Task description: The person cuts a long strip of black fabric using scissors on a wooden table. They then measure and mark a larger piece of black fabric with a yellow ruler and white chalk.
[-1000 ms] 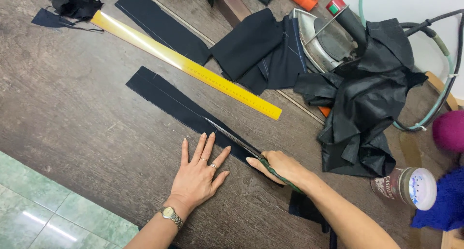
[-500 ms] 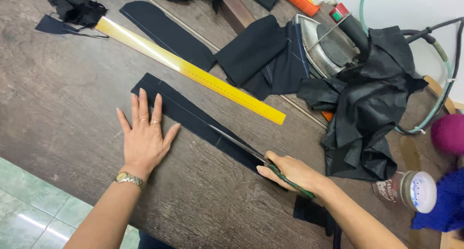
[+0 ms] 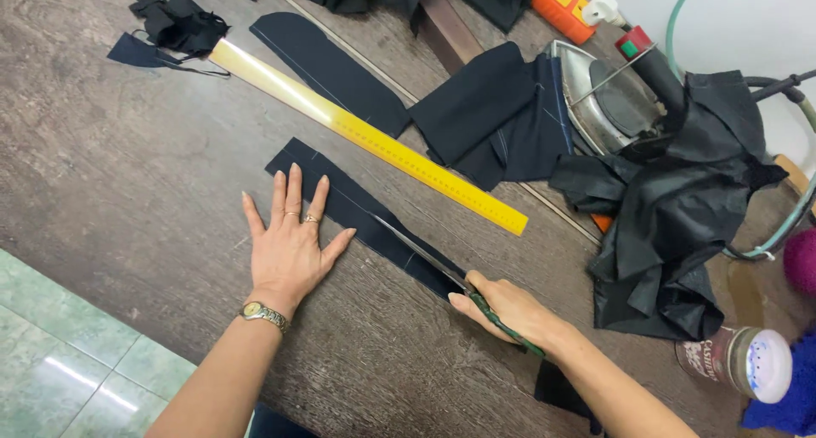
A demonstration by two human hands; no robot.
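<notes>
Nearest me, right hand wrapped tight around the green handles of the long steel scissors, fingers closed on the grip. Blades point up-left along the long narrow strip of black fabric, which lies flat and diagonal on the dark wood-grain table. I can't tell if the blades are parted.

Left hand is flat, palm down, fingers spread wide, holding nothing. Its fingertips overlap the strip's upper-left part; the thumb sits just beside the strip's lower edge. Metal wristwatch on that wrist, rings on two fingers.

Far right near edge: a white-capped jar with a red-and-white label, lying on its side next to blue yarn.

Beyond the strip, a long yellow ruler runs parallel to it, apart. Behind the ruler, a curved black fabric piece and a folded black fabric piece. To the right, a silver steam iron, with a crumpled heap of black cloth against it. Black scraps at the far left. Orange power strip at the far edge.
</notes>
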